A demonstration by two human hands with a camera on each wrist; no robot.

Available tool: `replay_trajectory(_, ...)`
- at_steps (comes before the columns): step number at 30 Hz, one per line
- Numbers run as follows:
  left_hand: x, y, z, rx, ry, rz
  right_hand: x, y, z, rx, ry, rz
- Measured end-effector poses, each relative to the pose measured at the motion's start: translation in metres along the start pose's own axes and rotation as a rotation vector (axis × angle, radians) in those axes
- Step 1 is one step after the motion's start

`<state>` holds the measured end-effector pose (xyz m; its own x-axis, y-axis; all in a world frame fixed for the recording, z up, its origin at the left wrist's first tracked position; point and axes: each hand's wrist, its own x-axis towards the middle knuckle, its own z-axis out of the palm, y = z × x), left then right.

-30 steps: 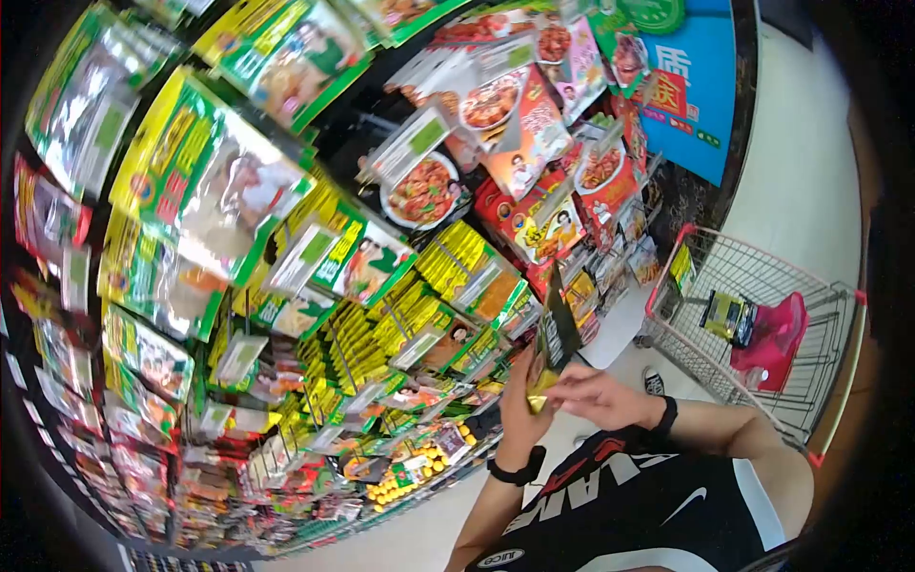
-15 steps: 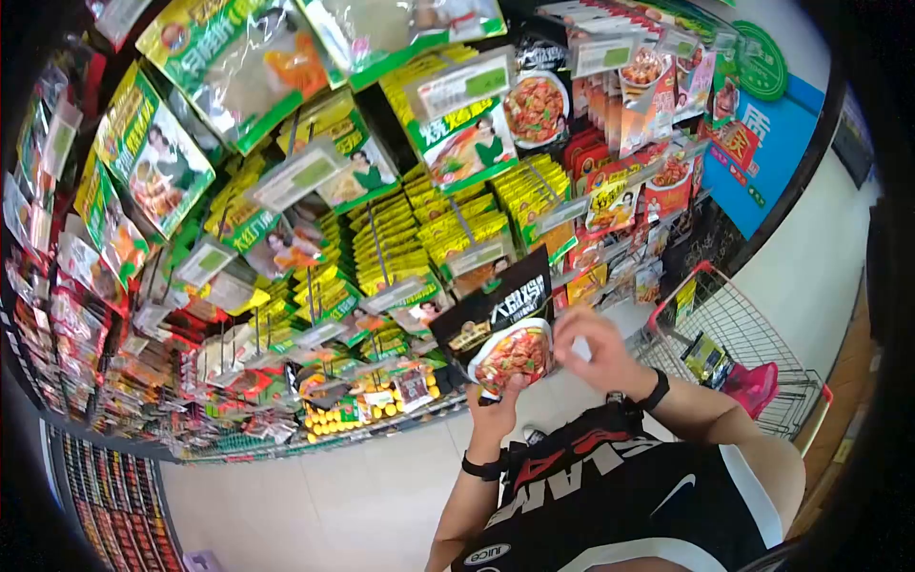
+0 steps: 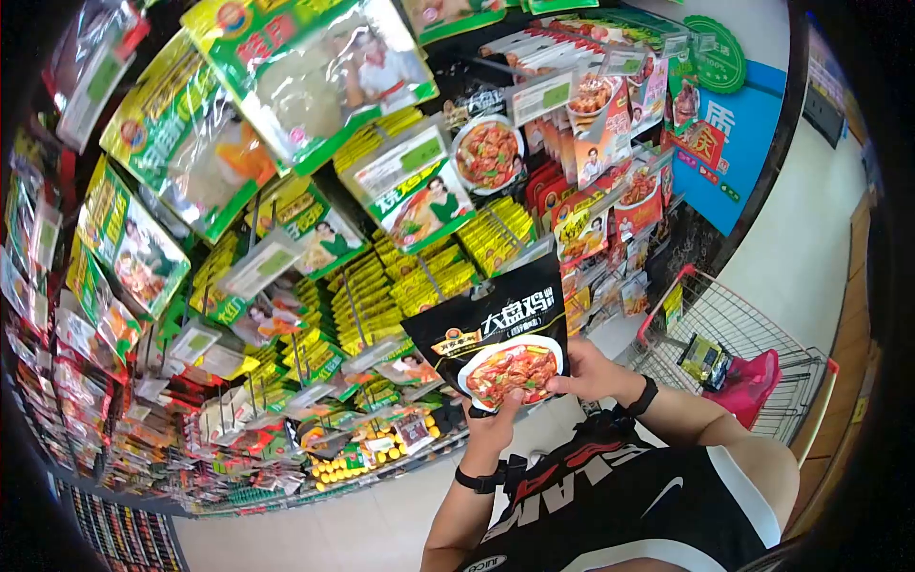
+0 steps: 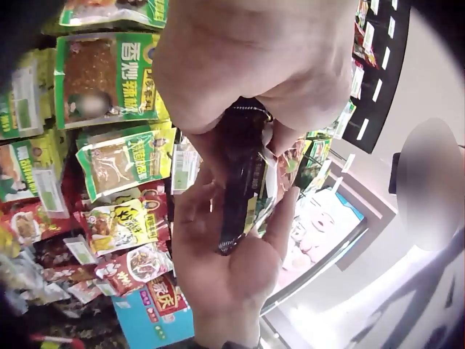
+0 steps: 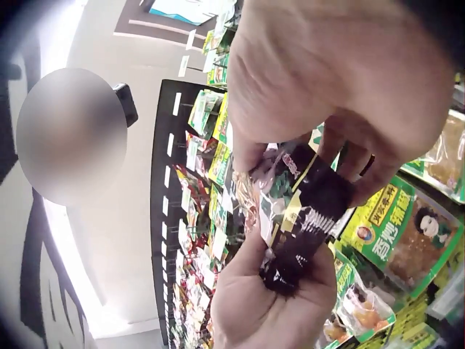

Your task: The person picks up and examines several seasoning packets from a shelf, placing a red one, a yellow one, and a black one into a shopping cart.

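A black seasoning pouch (image 3: 491, 319) with white lettering and a picture of a dish in a bowl is held up, front facing the head camera. My left hand (image 3: 491, 431) grips its bottom left part, thumb over the front and fingers behind. At the lower right edge, my right hand (image 3: 599, 372) pinches it, with the thumb on the picture. Both wrist views look along the bottom edge of the pouch (image 4: 247, 178), with fingers of both hands behind it. A similar black pouch (image 3: 488, 153) hangs on the rack beyond.
Racks of hanging yellow and green seasoning packets (image 3: 386, 291) fill the left and front. Price tags (image 3: 543, 97) stick out on hooks. At right stands a wire shopping cart (image 3: 791, 381) holding a pink item (image 3: 751, 386) and a packet (image 3: 705, 360). A blue sign (image 3: 739, 143) marks the rack's end.
The pouch has turned from edge-on to front-facing. Half a second ago my right hand was off it, fingers apart; now it pinches the lower right edge. The left hand has kept its grip.
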<state>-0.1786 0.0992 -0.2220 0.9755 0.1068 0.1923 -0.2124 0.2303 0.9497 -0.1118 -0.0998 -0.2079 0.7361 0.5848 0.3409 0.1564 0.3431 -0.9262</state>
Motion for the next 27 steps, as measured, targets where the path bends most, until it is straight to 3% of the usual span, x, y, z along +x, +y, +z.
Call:
replay_trajectory(3, 0.026, 0.017, 0.035, -0.099, 0.034, -0.049, 0.014, -0.023, -0.023, 0.115, 0.079, 0.108)
replay_trajectory(6, 0.053, 0.012, 0.05, 0.071, 0.015, -0.129, 0.024, -0.017, -0.061, -0.01, 0.11, 0.085)
replay_trajectory(7, 0.064, 0.018, 0.062, 0.092, -0.003, -0.026, 0.032, -0.019, -0.062, -0.001, 0.242, -0.016)
replay_trajectory(8, 0.075, 0.031, 0.068, 0.231, -0.067, 0.03, 0.033, -0.017, -0.078, -0.052, 0.261, -0.009)
replay_trajectory(10, 0.092, 0.037, 0.07, 0.244, -0.109, 0.02, 0.042, -0.022, -0.096, -0.04, 0.334, -0.087)
replay_trajectory(13, 0.111, 0.043, 0.079, 0.357, -0.05, 0.118, 0.057, -0.038, -0.114, 0.012, 0.396, 0.019)
replay_trajectory(16, 0.126, 0.045, 0.081, 0.461, -0.05, 0.155, 0.069, -0.041, -0.135, -0.2, 0.258, -0.067)
replay_trajectory(18, 0.134, 0.05, 0.091, 0.472, -0.038, 0.135, 0.08, -0.05, -0.14, -0.233, 0.209, -0.205)
replay_trajectory(27, 0.157, 0.054, 0.114, 0.475, 0.09, 0.202, 0.118, -0.069, -0.172, -0.289, 0.108, -0.412)
